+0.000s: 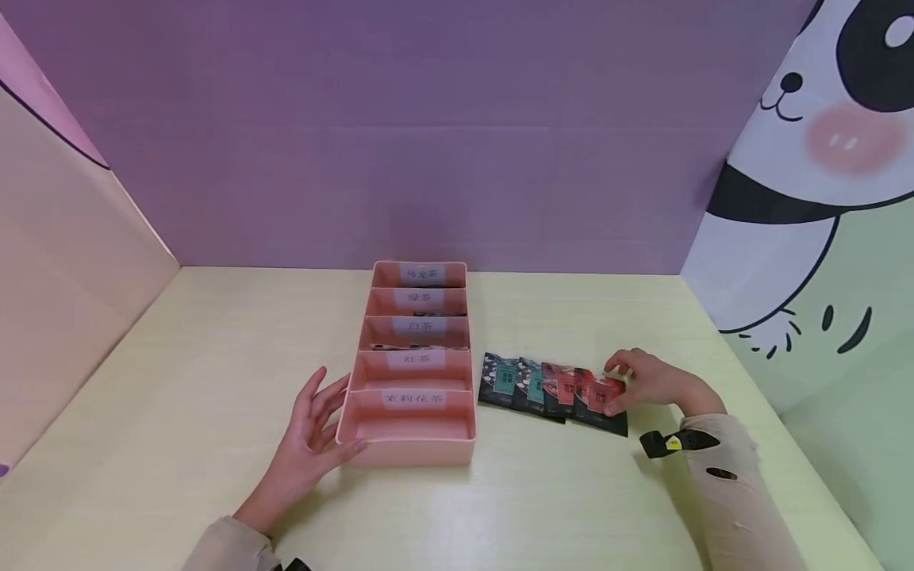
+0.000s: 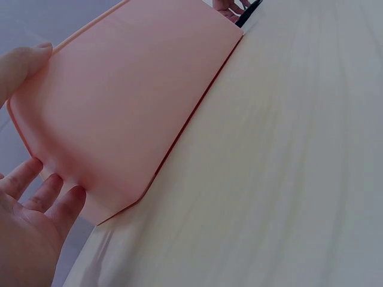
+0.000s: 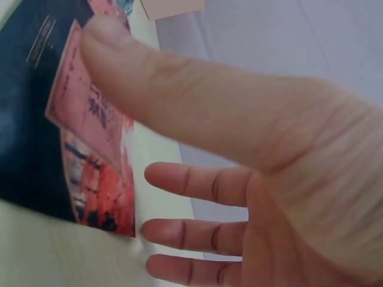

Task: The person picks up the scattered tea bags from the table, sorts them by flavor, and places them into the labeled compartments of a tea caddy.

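A pink divided box (image 1: 403,454) with labelled compartments stands on the table, dark packet edges showing in some of them. My left hand (image 1: 310,444) is at its near left corner, thumb on the front rim and fingers spread along the left side. In the left wrist view the fingertips (image 2: 74,197) touch the box wall. Right of the box lie tea packets in an overlapping row, teal-labelled ones (image 1: 500,379) on the left and a red-labelled one (image 1: 596,400) at the right end. Over that end packet is my right hand (image 1: 653,385), thumb and index finger apart; contact is unclear.
Light wooden tabletop (image 1: 236,357) surrounds the box and packets. A purple panel (image 1: 428,135) rises at the back, a pale panel (image 1: 64,277) at the left, and a panda-printed panel (image 1: 807,262) at the right.
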The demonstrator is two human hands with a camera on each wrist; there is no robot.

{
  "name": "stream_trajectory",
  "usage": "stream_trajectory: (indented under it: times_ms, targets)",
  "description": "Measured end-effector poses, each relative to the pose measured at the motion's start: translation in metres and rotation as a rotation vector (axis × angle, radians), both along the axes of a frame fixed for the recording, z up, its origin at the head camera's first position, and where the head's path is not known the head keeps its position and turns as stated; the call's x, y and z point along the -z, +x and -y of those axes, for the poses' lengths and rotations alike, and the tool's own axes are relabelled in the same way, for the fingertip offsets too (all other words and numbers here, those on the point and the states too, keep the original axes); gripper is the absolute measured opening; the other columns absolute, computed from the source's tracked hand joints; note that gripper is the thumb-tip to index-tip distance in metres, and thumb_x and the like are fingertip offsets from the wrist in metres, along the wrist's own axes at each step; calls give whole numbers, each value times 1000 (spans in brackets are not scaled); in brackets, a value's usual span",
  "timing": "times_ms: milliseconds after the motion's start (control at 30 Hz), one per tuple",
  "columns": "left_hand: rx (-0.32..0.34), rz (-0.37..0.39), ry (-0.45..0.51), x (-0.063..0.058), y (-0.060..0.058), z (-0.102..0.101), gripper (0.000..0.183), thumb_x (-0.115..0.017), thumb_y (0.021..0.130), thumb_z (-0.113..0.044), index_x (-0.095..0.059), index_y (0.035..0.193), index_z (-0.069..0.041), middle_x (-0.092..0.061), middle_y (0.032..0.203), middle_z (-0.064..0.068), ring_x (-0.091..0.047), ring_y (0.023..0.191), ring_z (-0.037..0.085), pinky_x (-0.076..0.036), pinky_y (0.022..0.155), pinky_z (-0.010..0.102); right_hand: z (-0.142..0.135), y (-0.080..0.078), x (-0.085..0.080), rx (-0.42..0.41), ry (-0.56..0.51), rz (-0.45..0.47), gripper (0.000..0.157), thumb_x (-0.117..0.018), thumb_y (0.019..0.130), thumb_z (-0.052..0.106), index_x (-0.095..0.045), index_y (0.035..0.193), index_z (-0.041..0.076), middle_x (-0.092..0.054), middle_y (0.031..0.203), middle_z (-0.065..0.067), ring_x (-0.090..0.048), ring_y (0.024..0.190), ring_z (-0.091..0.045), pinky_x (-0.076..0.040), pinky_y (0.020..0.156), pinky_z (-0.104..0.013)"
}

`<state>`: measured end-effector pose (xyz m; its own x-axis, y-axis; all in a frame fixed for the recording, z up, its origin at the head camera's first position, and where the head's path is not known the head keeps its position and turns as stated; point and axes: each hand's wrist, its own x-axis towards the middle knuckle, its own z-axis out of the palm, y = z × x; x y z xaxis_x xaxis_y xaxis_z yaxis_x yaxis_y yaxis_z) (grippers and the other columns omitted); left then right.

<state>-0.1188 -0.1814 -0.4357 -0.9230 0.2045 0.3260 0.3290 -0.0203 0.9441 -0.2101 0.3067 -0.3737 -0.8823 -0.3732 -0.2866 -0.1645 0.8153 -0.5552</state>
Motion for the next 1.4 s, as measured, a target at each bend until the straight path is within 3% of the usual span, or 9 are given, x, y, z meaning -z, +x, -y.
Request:
stream_trajectory:
  times_ms: [200,433,633,833,1067,1233,1400]
  targets:
    - [-7,8,5,2,5,2,103,-69,83,16,-4,159,-13,-38,148,-10,-42,130,-4,-39,101,14,7,-3,5,2,71,-51,51,-92,66,15,-57,102,3,-48,108,-20,-44,101,-39,-45,83,-49]
    - [-2,21,-17,0,0,2,104,-70,84,13,-3,159,-14,-34,152,-4,-41,131,-4,-37,103,14,7,-2,6,46,50,-11,57,-90,68,11,-56,110,-4,-48,112,-22,-45,105,-40,-46,89,-52]
    - [-1,16,-30,-1,0,0,104,-71,83,13,-3,159,-11,-34,154,2,-41,130,-5,-37,103,14,5,0,5,60,44,13,55,-90,67,10,-54,105,-4,-51,102,-14,-48,95,-32,-46,82,-41]
    - [-15,40,-41,-4,1,-1,104,-71,84,11,-2,159,-11,-31,155,14,-41,130,-5,-37,103,13,-2,-4,5,35,-42,69,48,-86,71,3,-49,102,-2,-58,95,-11,-52,87,-25,-45,77,-35]
    - [-8,11,-7,-3,3,-1,104,-69,82,15,-3,158,-9,-34,152,4,-42,130,-3,-38,103,14,-19,-15,12,-19,-162,75,27,-73,78,-5,-55,98,-1,-61,90,-5,-50,81,-20,-43,74,-34]
    - [-11,30,-25,-5,3,-1,104,-70,84,13,-1,158,-9,-25,155,25,-41,130,-4,-36,102,12,-24,-16,12,-9,-243,113,20,-65,82,-6,-57,100,-3,-63,95,-7,-55,84,-21,-47,77,-35]
    - [-10,35,-26,-5,3,-1,103,-70,84,13,-2,158,-9,-24,155,27,-41,130,-4,-36,102,12,-23,-14,8,28,-299,189,16,-58,86,-9,-57,101,-5,-60,100,-11,-60,85,-24,-56,76,-37]
